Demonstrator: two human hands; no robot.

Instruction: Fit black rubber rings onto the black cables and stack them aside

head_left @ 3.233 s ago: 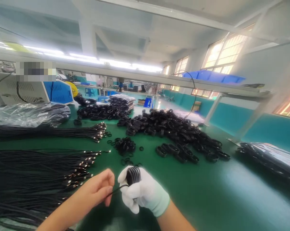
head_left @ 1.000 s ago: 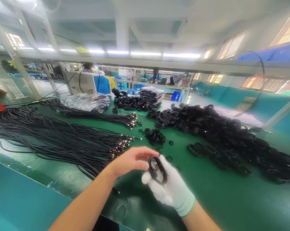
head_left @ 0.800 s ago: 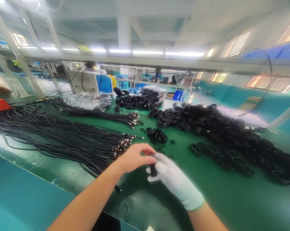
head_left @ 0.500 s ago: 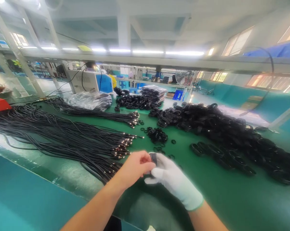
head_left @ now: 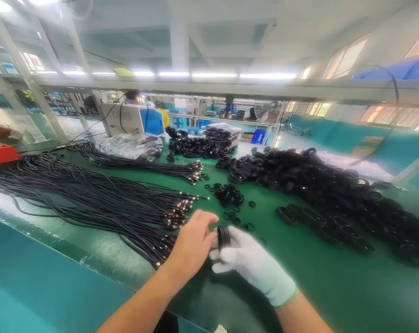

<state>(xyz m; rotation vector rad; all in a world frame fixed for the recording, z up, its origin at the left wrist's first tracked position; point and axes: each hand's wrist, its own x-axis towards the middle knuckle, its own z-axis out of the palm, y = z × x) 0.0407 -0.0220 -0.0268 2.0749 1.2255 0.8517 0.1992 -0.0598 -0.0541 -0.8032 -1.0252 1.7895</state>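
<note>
My left hand (head_left: 195,243), bare, is just left of my right hand, its index finger stretched out and its thumb apart from it. Nothing shows between those fingertips, though the other fingers are partly hidden. On my right hand (head_left: 253,261) is a white glove; several black loops (head_left: 223,237) lie side by side around its curled fingers. Whether they are separate rings or one wound cord I cannot tell. Beyond the hands lies a small heap of black rings (head_left: 230,194), with a few loose ones around it. Black cables (head_left: 126,199) with metal-tipped connectors spread out at the left.
A long pile of black coiled cables (head_left: 309,185) runs down the right of the green tabletop (head_left: 299,282). At the back stand clear plastic bags (head_left: 129,145), a white-and-blue machine (head_left: 134,119) and stacked bagged goods (head_left: 223,134). A red box (head_left: 1,153) sits far left.
My left hand has drawn slightly left, away from the loops, and its thumb and index finger have parted. More of the loops on my right hand shows. The right hand has moved slightly down.
</note>
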